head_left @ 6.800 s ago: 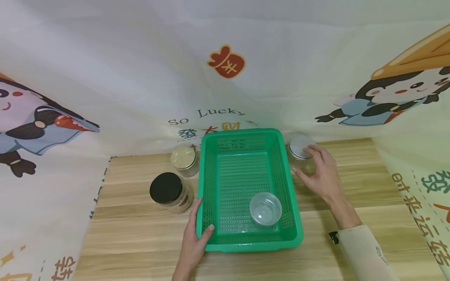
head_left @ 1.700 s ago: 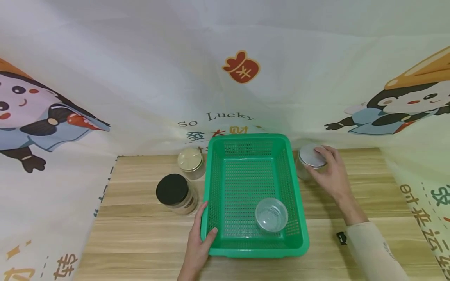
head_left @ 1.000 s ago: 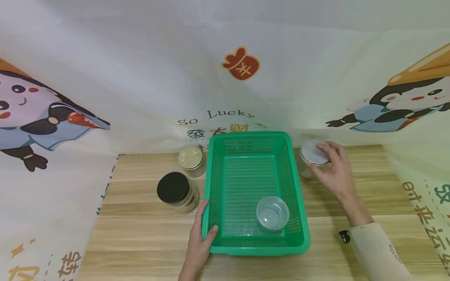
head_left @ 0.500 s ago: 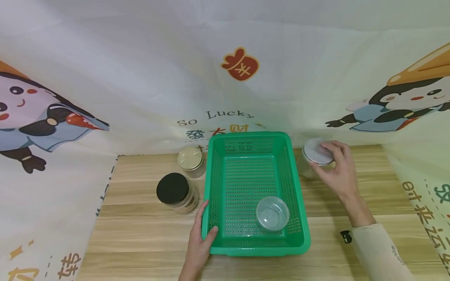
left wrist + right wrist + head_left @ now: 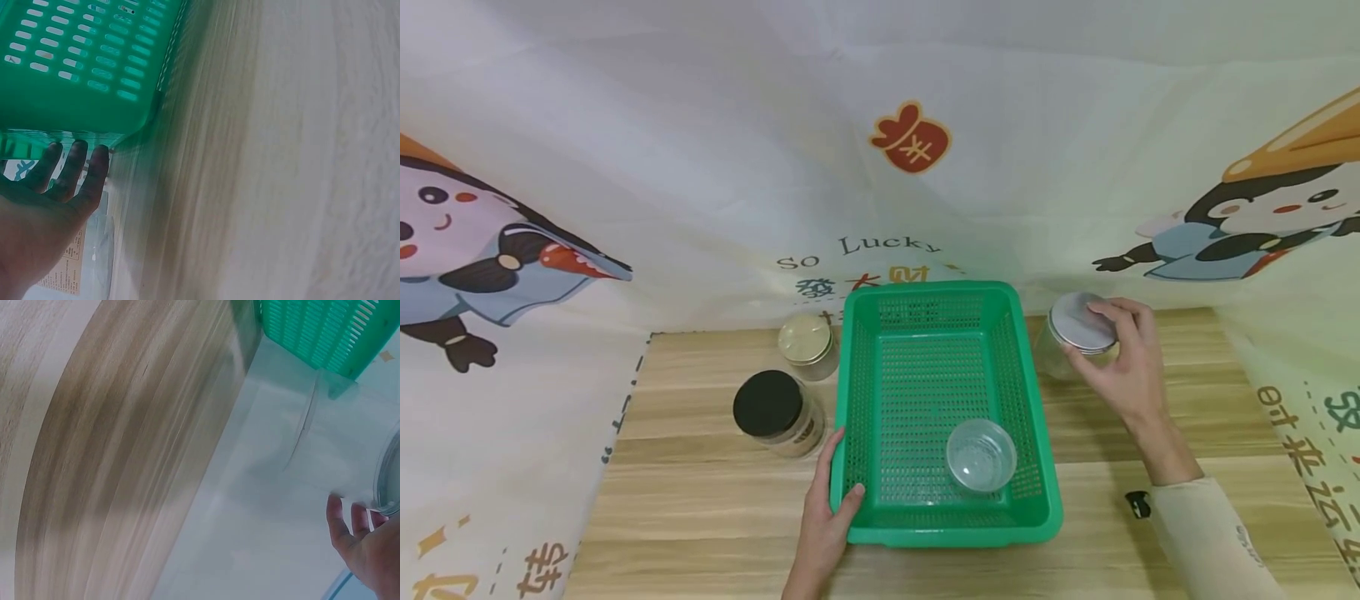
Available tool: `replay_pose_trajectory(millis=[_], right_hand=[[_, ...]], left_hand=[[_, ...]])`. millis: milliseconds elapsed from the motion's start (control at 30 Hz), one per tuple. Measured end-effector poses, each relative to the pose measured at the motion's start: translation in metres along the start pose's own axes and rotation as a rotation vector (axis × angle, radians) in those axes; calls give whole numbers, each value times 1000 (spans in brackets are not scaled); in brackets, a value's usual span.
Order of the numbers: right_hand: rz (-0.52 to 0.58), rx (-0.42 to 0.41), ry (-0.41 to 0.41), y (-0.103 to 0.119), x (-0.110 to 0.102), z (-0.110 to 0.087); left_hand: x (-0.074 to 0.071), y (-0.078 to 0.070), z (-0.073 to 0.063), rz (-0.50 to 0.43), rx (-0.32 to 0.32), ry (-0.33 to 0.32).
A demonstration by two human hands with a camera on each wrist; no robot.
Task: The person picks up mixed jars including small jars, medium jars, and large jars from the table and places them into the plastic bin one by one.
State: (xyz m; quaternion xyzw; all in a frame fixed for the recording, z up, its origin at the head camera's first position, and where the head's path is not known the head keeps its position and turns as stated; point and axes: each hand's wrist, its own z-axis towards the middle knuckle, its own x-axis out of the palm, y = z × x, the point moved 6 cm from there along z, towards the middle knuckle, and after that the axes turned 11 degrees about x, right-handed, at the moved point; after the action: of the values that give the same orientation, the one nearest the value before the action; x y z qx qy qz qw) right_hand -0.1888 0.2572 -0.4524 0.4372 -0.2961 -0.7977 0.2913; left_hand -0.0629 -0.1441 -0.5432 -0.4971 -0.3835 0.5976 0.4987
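A clear jar with a silver lid (image 5: 1081, 321) is to the right of the basket, near the back wall. My right hand (image 5: 1123, 362) holds it by the lid, thumb at the near side and fingers over the top. In the right wrist view the clear jar body (image 5: 350, 434) lies beside the basket, its base apart from the wooden surface. My left hand (image 5: 826, 517) grips the left rim of the green basket (image 5: 1041, 467), thumb over the rim and fingers (image 5: 72, 172) against the outer wall. Inside the basket sits a clear round tub (image 5: 981, 456), at the near right.
Left of the basket stand a jar with a black lid (image 5: 767, 403) and, behind it, a smaller jar with a gold lid (image 5: 806, 338). A printed cloth (image 5: 737, 167) hangs behind and beside the wooden table (image 5: 685, 500). A small black object (image 5: 1138, 503) shows beside the right sleeve.
My right hand has moved right with the silver-lidded jar, widening its distance from the basket. The left hand keeps its grip on the rim. The whole view has shifted slightly since the oldest frame.
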Motion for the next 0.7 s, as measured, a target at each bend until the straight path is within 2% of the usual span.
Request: replay_pose_trajectory(millis=[367, 700], right_hand=[[9, -31, -6, 4, -2, 1], [43, -69, -27, 17, -4, 5]], left_hand=[[1, 1, -1, -7, 5, -4], [1, 1, 0, -24, 10, -10]])
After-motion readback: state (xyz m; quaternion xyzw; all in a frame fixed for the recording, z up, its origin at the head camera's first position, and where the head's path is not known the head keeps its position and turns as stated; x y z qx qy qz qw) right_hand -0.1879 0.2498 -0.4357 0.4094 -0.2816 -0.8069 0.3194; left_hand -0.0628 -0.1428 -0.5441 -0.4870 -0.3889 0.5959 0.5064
